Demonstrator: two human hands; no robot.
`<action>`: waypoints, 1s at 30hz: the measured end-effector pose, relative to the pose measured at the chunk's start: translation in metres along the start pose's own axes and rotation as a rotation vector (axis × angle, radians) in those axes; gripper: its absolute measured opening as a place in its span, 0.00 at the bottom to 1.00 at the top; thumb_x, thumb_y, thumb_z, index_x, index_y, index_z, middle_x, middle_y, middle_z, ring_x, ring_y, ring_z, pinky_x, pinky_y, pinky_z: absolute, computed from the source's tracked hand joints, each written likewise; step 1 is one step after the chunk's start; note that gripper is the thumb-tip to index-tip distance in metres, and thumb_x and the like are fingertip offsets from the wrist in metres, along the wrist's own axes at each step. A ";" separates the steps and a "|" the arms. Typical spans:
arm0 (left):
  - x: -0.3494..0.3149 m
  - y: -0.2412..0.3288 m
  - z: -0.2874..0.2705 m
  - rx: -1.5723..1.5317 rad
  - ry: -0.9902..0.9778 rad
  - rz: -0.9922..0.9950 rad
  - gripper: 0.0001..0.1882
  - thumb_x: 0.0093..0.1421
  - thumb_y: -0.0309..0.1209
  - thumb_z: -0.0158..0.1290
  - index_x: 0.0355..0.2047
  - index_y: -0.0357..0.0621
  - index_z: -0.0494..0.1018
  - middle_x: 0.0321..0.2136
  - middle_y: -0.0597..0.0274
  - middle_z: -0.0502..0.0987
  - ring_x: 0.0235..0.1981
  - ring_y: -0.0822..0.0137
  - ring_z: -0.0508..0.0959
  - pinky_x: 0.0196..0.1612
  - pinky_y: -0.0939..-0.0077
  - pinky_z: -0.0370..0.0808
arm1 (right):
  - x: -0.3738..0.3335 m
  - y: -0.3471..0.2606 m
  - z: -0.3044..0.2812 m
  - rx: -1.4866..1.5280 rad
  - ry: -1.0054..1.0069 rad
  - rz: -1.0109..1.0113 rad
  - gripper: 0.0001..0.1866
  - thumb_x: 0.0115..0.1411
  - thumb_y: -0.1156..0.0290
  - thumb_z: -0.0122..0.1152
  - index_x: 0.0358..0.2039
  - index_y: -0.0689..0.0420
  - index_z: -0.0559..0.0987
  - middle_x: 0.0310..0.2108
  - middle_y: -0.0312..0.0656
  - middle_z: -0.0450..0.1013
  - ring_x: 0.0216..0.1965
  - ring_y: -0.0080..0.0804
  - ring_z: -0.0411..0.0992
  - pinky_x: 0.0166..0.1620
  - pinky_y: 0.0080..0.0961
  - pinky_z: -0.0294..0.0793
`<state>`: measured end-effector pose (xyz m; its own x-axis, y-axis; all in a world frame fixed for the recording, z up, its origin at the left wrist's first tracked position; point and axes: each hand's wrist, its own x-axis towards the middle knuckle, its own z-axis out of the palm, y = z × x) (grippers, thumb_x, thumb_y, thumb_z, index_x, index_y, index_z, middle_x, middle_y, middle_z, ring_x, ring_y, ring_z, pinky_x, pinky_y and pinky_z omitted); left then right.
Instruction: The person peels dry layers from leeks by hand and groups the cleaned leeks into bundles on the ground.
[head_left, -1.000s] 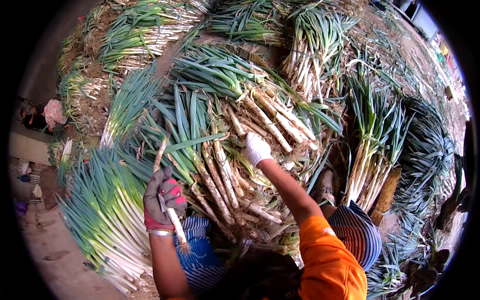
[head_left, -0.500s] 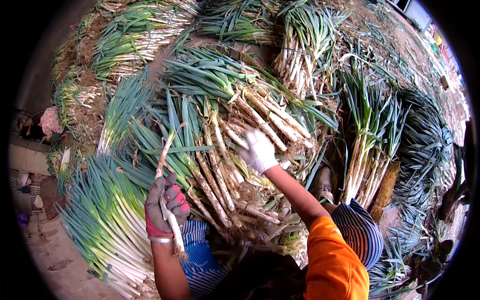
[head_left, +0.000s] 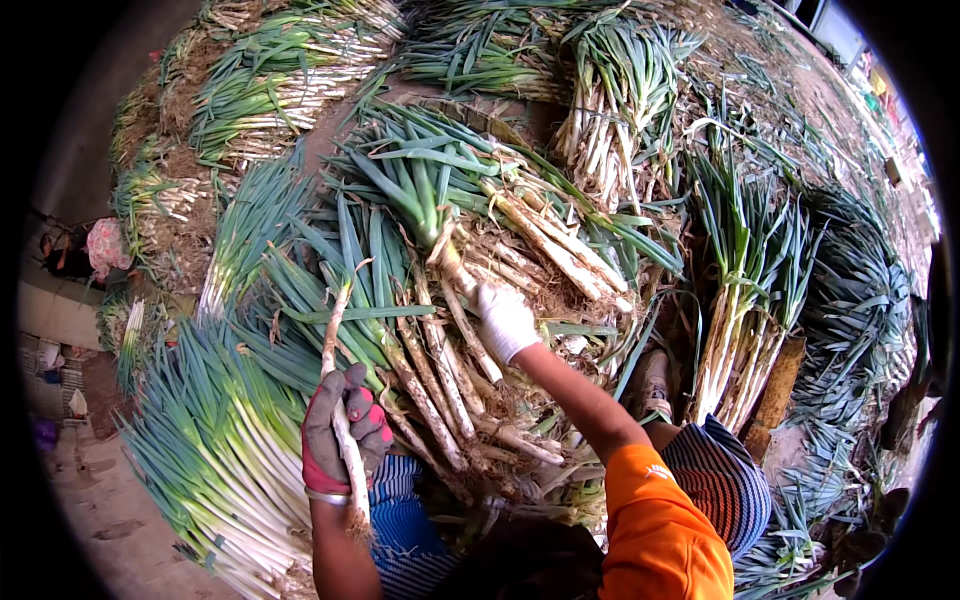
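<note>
My left hand (head_left: 322,425), in a grey and red glove with pink fingertips, is closed around the white stem of a green onion (head_left: 330,345), its roots pointing down toward my wrist. In a white glove, my right hand (head_left: 503,315) grips the stem of another thick green onion (head_left: 452,266), whose leafy top points up and to the left. Under and around it spreads a loose heap of untrimmed green onions (head_left: 437,370) with brownish outer skins and dirty roots. The gripped root end is hidden by my right hand.
Clean pale green onions (head_left: 235,440) lie fanned out at left. A bundle (head_left: 625,90) stands beyond the heap, and another (head_left: 735,290) leans at right by a wooden block (head_left: 775,395). Discarded leaves (head_left: 850,280) pile up at far right. My shoe (head_left: 653,385) is beside the heap.
My right hand has closed on a green onion from the heap and drawn it a little toward the left. My left hand keeps its green onion, shifted slightly right and down.
</note>
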<state>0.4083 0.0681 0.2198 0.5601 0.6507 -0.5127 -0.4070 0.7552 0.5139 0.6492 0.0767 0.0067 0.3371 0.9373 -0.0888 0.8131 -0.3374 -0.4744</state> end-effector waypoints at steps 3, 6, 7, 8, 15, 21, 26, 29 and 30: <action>0.005 -0.004 0.004 0.002 -0.012 -0.011 0.19 0.67 0.43 0.43 0.47 0.43 0.73 0.17 0.71 0.63 0.14 0.75 0.58 0.17 0.77 0.58 | -0.037 -0.014 0.040 -0.045 0.074 -0.157 0.19 0.57 0.73 0.51 0.49 0.62 0.66 0.41 0.53 0.70 0.41 0.47 0.70 0.38 0.40 0.75; 0.003 -0.006 0.006 0.013 0.020 0.002 0.19 0.67 0.44 0.43 0.46 0.42 0.72 0.17 0.71 0.62 0.14 0.76 0.57 0.17 0.78 0.57 | -0.043 -0.002 0.044 0.079 0.096 -0.285 0.30 0.55 0.63 0.57 0.56 0.59 0.64 0.42 0.51 0.70 0.45 0.51 0.70 0.43 0.45 0.73; 0.002 -0.006 0.006 0.011 0.027 0.004 0.19 0.67 0.44 0.43 0.46 0.42 0.72 0.17 0.71 0.62 0.14 0.76 0.57 0.17 0.78 0.57 | -0.042 0.001 0.041 0.121 0.071 -0.315 0.32 0.54 0.62 0.59 0.57 0.59 0.63 0.43 0.51 0.70 0.46 0.52 0.69 0.44 0.45 0.73; 0.002 -0.006 0.006 0.015 0.038 0.012 0.19 0.67 0.44 0.43 0.46 0.42 0.72 0.17 0.71 0.62 0.14 0.76 0.58 0.17 0.78 0.58 | -0.037 0.004 0.025 0.315 -0.070 -0.274 0.35 0.52 0.58 0.61 0.58 0.58 0.63 0.43 0.54 0.70 0.46 0.54 0.70 0.46 0.43 0.72; 0.005 -0.009 0.006 0.032 -0.005 0.017 0.20 0.67 0.44 0.43 0.47 0.41 0.71 0.18 0.71 0.62 0.14 0.75 0.59 0.16 0.77 0.58 | -0.004 0.029 0.011 0.506 -0.105 -0.087 0.23 0.55 0.63 0.55 0.51 0.55 0.72 0.45 0.56 0.70 0.44 0.55 0.70 0.48 0.43 0.71; 0.001 -0.006 0.002 0.014 0.034 0.015 0.20 0.68 0.44 0.42 0.47 0.40 0.71 0.18 0.69 0.63 0.14 0.75 0.58 0.16 0.77 0.56 | 0.055 0.069 0.002 -0.016 0.265 0.100 0.27 0.51 0.64 0.62 0.52 0.57 0.67 0.43 0.49 0.70 0.44 0.47 0.71 0.44 0.44 0.72; -0.002 -0.005 0.002 -0.023 -0.016 0.020 0.21 0.68 0.44 0.41 0.50 0.40 0.70 0.18 0.69 0.63 0.14 0.75 0.56 0.18 0.77 0.56 | 0.067 0.078 0.037 -0.344 0.345 0.057 0.30 0.48 0.61 0.63 0.50 0.58 0.68 0.38 0.43 0.70 0.41 0.39 0.72 0.44 0.37 0.70; 0.003 -0.008 0.003 -0.022 -0.056 -0.024 0.21 0.68 0.43 0.41 0.51 0.40 0.69 0.18 0.69 0.63 0.15 0.75 0.57 0.18 0.76 0.57 | 0.090 0.103 0.057 -0.404 0.303 0.180 0.29 0.46 0.54 0.67 0.45 0.56 0.71 0.36 0.47 0.73 0.37 0.43 0.75 0.39 0.42 0.74; 0.002 -0.008 0.002 -0.018 -0.064 -0.020 0.21 0.68 0.43 0.41 0.51 0.40 0.70 0.18 0.69 0.64 0.15 0.75 0.57 0.18 0.76 0.57 | 0.092 0.103 0.054 -0.264 0.175 0.174 0.25 0.50 0.54 0.64 0.42 0.58 0.72 0.36 0.51 0.75 0.35 0.48 0.76 0.37 0.44 0.76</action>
<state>0.4139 0.0637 0.2160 0.6129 0.6293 -0.4779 -0.4078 0.7699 0.4908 0.7384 0.1329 -0.0981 0.5386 0.8425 0.0140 0.8233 -0.5227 -0.2213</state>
